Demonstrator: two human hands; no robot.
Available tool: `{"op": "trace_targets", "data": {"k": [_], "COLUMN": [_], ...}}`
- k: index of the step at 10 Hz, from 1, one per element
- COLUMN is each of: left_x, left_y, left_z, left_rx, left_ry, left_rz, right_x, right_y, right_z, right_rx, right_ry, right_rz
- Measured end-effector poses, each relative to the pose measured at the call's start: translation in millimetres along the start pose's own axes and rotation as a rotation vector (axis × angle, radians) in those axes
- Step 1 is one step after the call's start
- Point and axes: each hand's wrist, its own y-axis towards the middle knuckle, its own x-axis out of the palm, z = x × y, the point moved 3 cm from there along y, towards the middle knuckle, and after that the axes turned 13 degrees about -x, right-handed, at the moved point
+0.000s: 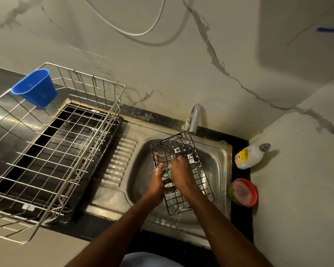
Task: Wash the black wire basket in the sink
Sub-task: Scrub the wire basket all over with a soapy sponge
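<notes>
Head view, looking down at a kitchen sink set into a dark bench.

A white bottle (249, 157) with a grey cap lies tilted on the bench at the right of the sink; its yellow and orange label carries print too small to read. Just in front of it sits a round tub (243, 192) with a green body and a red rim, holding something pale and speckled that cannot be made out.

The black wire basket (185, 166) is in the steel sink (218, 170), held tilted over the bowl, its far end just under the grey tap (193, 117). It is a rectangular grid of thin black wire, with white foam in several squares. The left hand (157, 182) holds the basket's left edge, fingers partly curled on the wire and flecked with suds. The right hand (181, 170) is inside the basket, its grip closed on a green scrubber (169, 173) pressed against the wire.

To the left, a large shiny metal wire rack (52, 147) stands on a black tray (96, 166) beside the ribbed steel drainboard. A blue plastic cup (35, 87) hangs on the rack's far rim. The wall behind is pale with grey veins, like marble.
</notes>
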Motion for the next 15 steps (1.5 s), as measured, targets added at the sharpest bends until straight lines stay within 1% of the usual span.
{"op": "trace_targets", "data": {"k": [1, 2, 3, 4, 5, 6, 7, 8, 9, 10, 11, 12, 13, 14, 15], "left_x": [0, -3, -3, -4, -1, -1, -5, -8, -2, 1, -4, -10, -11, -19, -24], "left_y": [1, 6, 8, 12, 11, 12, 15, 18, 9, 1, 1, 6, 3, 10, 17], "left_z": [-4, -5, -4, -8, -10, -4, -4, -9, -5, -2, 0, -4, -7, -12, -17], "left_rx": [0.011, 0.045, 0.095, 0.148, 0.135, 0.119, 0.125, 0.084, 0.138, 0.218, 0.216, 0.181, 0.165, 0.145, 0.128], "left_ry": [0.042, 0.016, 0.014, 0.029, -0.016, -0.06, -0.041, -0.051, -0.038, -0.043, -0.053, -0.032, 0.019, 0.05, 0.054], "left_rz": [0.005, 0.017, 0.019, 0.038, 0.039, 0.038, 0.044, 0.035, 0.045, 0.06, 0.094, 0.095, 0.102, 0.155, 0.223], "right_x": [12, 26, 30, 13, 11, 17, 9, -2, 7, 23, 35, 31, 13, -13, -7], "right_y": [-13, -45, -65, -53, -60, -98, -97, -70, -61, -75, -90, -89, -91, -106, -113], "right_z": [-6, -12, -4, -8, -21, -28, -16, 2, 9, -12, -18, -7, 6, 28, 45], "right_rx": [-0.146, -0.146, -0.076, -0.026, -0.032, -0.118, -0.096, -0.042, -0.02, -0.041, -0.095, 0.028, 0.069, 0.099, 0.149], "right_ry": [-0.042, 0.031, 0.114, 0.187, 0.155, 0.168, 0.159, 0.216, 0.193, 0.172, 0.128, 0.221, 0.308, 0.344, 0.345], "right_rz": [-0.077, -0.229, -0.305, -0.154, -0.105, -0.119, -0.182, -0.101, -0.04, -0.082, -0.159, -0.126, 0.066, 0.407, 0.493]}}
